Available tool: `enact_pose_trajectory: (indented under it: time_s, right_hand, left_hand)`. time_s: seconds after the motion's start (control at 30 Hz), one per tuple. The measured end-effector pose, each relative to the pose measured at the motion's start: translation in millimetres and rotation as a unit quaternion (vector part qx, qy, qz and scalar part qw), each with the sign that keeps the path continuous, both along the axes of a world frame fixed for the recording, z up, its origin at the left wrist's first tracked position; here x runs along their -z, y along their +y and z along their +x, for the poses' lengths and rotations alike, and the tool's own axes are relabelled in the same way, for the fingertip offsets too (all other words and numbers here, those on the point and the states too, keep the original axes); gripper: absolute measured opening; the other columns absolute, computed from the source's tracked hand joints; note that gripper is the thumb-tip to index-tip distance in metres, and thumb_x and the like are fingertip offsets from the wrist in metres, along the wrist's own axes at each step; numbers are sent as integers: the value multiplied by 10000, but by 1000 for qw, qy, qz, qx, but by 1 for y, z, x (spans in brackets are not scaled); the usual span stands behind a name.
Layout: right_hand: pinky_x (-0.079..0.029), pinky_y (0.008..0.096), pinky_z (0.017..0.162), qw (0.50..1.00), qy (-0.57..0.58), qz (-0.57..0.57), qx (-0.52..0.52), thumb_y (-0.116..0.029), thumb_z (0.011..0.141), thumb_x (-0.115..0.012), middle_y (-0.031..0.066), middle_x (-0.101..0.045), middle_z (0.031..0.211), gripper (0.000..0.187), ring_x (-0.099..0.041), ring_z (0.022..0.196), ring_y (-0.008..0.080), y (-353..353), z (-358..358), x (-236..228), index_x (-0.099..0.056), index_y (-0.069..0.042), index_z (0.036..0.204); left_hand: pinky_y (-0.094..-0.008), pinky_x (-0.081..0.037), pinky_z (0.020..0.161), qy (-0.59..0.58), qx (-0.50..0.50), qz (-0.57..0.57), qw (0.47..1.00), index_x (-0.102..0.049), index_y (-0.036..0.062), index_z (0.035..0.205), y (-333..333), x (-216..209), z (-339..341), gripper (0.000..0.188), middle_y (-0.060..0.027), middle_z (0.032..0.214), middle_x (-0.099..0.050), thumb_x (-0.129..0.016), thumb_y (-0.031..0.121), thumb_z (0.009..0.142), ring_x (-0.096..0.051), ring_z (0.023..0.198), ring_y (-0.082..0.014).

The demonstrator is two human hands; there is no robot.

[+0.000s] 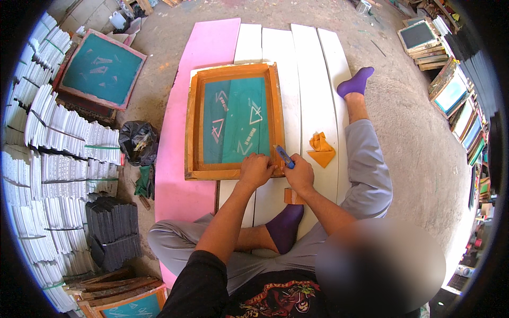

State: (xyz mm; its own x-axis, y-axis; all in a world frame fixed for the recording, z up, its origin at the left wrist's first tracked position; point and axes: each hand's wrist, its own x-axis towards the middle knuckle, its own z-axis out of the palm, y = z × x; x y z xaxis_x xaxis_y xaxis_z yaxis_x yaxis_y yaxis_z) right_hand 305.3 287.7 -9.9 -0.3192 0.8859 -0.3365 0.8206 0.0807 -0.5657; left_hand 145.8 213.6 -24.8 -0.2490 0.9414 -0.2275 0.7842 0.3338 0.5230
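Observation:
A screen-printing frame [193, 127] with orange-brown tape along its wooden border lies flat before me. Its teal mesh [233, 119] carries pale triangle shapes and lettering. My right hand [300, 174] is closed around a blue utility knife [285, 157], whose tip points at the frame's near right corner. Beside it, my left hand [256, 169] rests on the near border with fingers curled together; whatever they pinch is too small to make out. A roll of brown tape [290, 196] sits just below my right hand. Crumpled orange tape [321, 150] lies to the right.
White boards [313, 79] and a pink board [177, 143] form the work surface. My legs [366, 164] bend around its near side. Bundled white stacks [58, 175], a black bag [138, 142] and another teal screen [103, 69] stand left. More frames [450, 87] line the right.

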Motion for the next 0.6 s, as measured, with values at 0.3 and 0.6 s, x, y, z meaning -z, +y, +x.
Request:
enact_pose_trajectory:
  time_s: [0.3, 0.6]
  right_hand:
    - [-547, 565, 764, 1000, 3, 16, -5, -240, 854, -740, 206, -729, 882, 206, -709, 880, 448, -1, 0, 1, -682, -105, 998]
    - [-540, 566, 751, 1000, 1, 16, -9, -246, 864, -736, 204, -720, 855, 204, -708, 868, 447, -1, -2, 0, -662, -94, 978]
  left_hand:
    - [-525, -534, 830, 2, 5, 35, 999, -760, 57, 878, 0, -2, 0, 303, -159, 909, -708, -748, 359, 884, -675, 951, -379]
    - [-515, -506, 840, -7, 0, 3, 1000, -767, 76, 872, 1, -2, -2, 267, -137, 947, -714, -745, 340, 904, -677, 950, -358]
